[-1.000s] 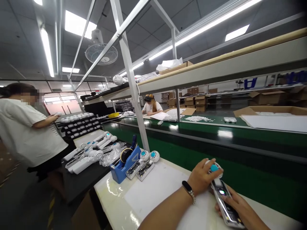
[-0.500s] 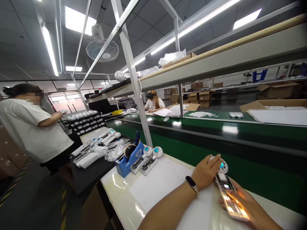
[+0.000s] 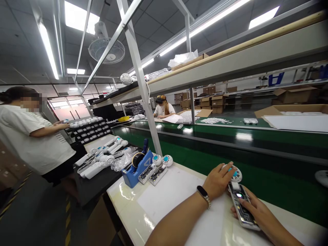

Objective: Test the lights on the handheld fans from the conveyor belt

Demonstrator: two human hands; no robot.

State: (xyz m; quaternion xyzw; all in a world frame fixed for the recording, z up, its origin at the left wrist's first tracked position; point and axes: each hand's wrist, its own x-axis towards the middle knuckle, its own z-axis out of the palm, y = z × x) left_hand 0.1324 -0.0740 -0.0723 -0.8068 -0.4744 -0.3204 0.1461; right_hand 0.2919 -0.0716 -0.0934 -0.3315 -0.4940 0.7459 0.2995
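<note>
White and teal, a small handheld fan [image 3: 239, 198] with its casing open lies on the worktop [image 3: 166, 198] at the lower right of the frame, the left hand [image 3: 217, 179] curled over its round head and the right hand [image 3: 258, 212] gripping its long handle from below. Left of centre stand a blue tape dispenser [image 3: 135, 169] and two more opened fans [image 3: 156, 169], and a person in a white shirt [image 3: 30, 136] works at the far left.

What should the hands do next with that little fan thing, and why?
Probably set it down beside the two open fans by the tape dispenser. The left hand covers the fan at its round head, the right hand cradles its open handle, and a light glows inside.
</note>
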